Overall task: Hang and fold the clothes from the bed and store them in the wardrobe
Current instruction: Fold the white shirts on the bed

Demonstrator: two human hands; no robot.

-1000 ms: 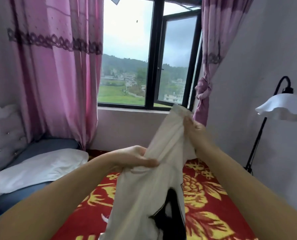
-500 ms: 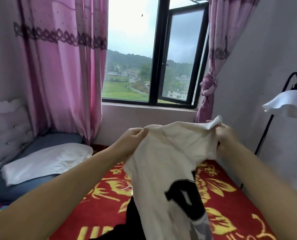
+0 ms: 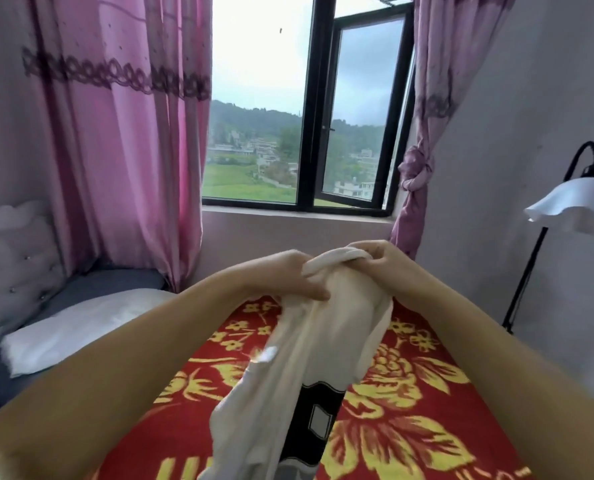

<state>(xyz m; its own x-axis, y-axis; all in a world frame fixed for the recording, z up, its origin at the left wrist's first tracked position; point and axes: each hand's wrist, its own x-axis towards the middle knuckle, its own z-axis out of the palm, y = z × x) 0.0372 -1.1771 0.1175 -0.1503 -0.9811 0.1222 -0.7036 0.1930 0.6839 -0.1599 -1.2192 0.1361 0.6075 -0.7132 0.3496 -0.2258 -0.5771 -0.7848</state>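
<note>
the cream cotton t-shirt with a black printed patch hangs in front of the person, held up above the red bed cover with yellow flowers. the left hand and the right hand meet at its top edge, close together. the fingers of the left hand are curled round a bunched fold of the cloth, and the right hand's fingers pinch the rolled hem just beside them; both have hold of the shirt and nothing else.

the shirt looks light, soft and limp, so it will sag and twist wherever it is not supported. it is not fragile or slippery, and a grip at the shoulders or along a seam would probably spread it best for a hanger or a fold.

its long axis runs from the hands downward and toward the person, the lower part falling out of view at the bottom edge. which end is the collar i cannot tell.

a white pillow lies on the bed to the left, well apart from the shirt.
</note>
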